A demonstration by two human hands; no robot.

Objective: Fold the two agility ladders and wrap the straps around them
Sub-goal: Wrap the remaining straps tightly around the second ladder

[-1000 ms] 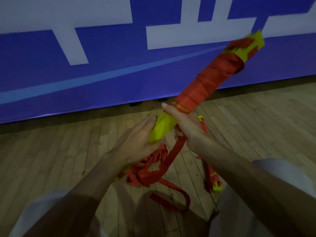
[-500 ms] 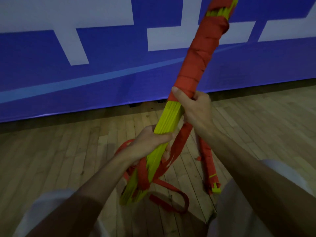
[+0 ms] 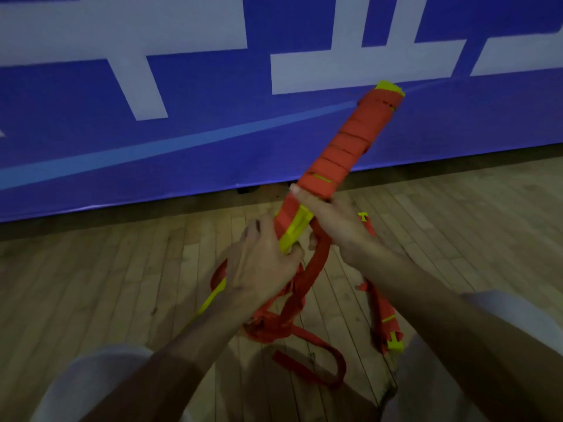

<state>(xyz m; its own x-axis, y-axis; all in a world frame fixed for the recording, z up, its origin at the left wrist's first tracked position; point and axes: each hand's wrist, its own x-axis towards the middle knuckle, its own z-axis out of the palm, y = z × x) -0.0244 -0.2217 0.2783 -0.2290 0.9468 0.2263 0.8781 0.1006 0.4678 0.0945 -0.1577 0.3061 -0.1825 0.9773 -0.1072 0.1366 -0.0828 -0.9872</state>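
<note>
A folded yellow agility ladder bundle, wound along most of its length in orange-red strap, points up to the right in front of me. My left hand grips its bare yellow lower end. My right hand holds the bundle just below the wrapped part, thumb laid along it. The loose strap drops from between my hands to a heap on the floor. A second ladder bundle, also strapped in orange-red, lies on the floor under my right forearm.
A blue banner with white shapes stands along the back, its lower edge meeting the wooden floor. A loop of strap lies on the boards near my knees. White clothing shows at both lower corners.
The bundle has tilted back down to the right after standing nearly upright. Another turn of strap sits on it, and my left hand has moved up closer to my right.
</note>
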